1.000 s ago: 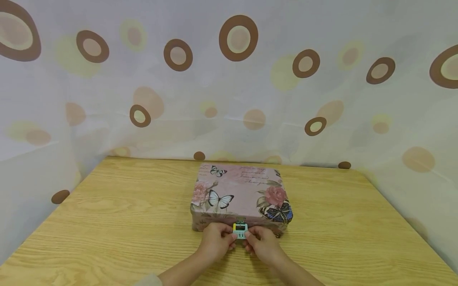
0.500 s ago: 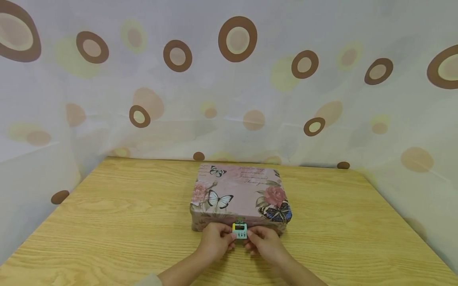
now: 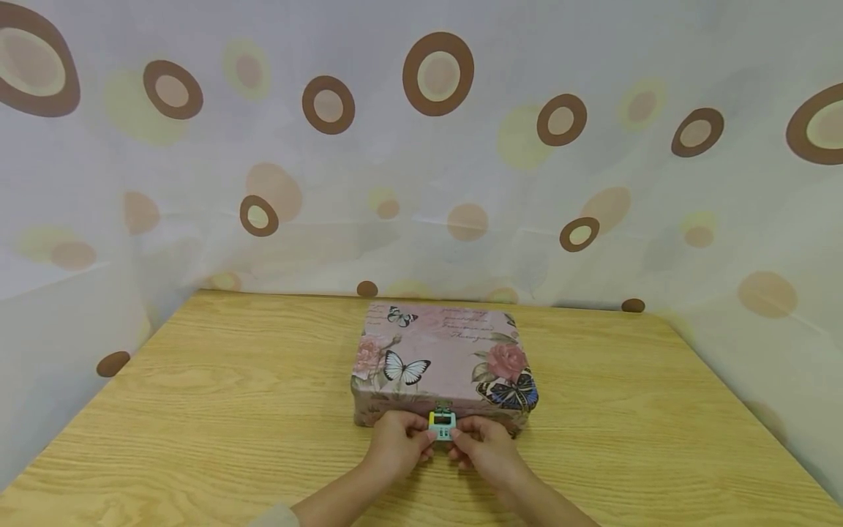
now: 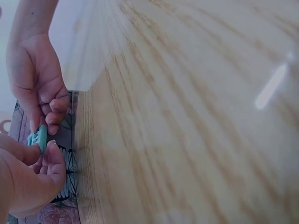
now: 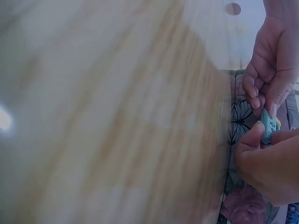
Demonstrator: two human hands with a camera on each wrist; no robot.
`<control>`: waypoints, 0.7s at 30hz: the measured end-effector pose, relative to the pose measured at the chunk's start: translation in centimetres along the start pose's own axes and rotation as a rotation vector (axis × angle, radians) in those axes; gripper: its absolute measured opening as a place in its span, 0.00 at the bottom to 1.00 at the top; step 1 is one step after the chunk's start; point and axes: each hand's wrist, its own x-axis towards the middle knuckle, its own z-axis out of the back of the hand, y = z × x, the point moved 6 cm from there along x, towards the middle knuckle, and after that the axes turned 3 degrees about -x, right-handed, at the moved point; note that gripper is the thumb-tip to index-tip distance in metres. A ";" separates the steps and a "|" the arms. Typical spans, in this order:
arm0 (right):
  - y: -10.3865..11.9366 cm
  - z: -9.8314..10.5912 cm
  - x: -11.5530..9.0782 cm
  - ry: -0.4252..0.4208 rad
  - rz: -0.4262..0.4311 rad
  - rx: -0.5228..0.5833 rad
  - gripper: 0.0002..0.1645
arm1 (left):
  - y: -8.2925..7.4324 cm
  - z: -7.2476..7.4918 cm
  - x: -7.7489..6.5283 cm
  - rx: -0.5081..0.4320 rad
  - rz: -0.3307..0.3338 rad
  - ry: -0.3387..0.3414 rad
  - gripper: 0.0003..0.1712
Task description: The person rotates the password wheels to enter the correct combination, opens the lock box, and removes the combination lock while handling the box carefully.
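Note:
A pale teal combination padlock (image 3: 443, 426) with a yellow piece at its upper left hangs at the front clasp (image 3: 443, 407) of a closed pink box (image 3: 448, 359) printed with butterflies and roses. My left hand (image 3: 395, 446) pinches the padlock's left side between thumb and fingers. On the opposite side my right hand (image 3: 490, 450) grips it, the thumb lying over the right end of the number dials. Seen from the left wrist, the padlock (image 4: 41, 138) sits between both hands' fingertips. The right wrist view shows its dial face (image 5: 269, 127), partly covered by fingers.
The box stands on a light wood-grain table (image 3: 230, 395), toward its far side. Behind and along both sides hangs a pale curtain (image 3: 369, 168) with brown and yellow circles. A light sleeve (image 3: 276, 516) edge shows at my left forearm.
Half a second ago my right thumb was drawn slightly right, showing more of the dials; now it is back over their right end. The left hand and the box stay in place.

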 end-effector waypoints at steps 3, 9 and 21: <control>0.1 0.0 -0.1 -0.008 -0.009 -0.002 0.14 | -0.1 0.0 -0.1 -0.007 0.004 0.002 0.05; 0.1 -0.1 -0.1 -0.015 -0.006 -0.012 0.13 | -0.2 0.0 -0.2 -0.016 0.003 0.010 0.06; 0.4 -0.1 -0.2 -0.026 0.010 -0.082 0.14 | -0.1 0.1 -0.2 -0.030 0.009 0.022 0.06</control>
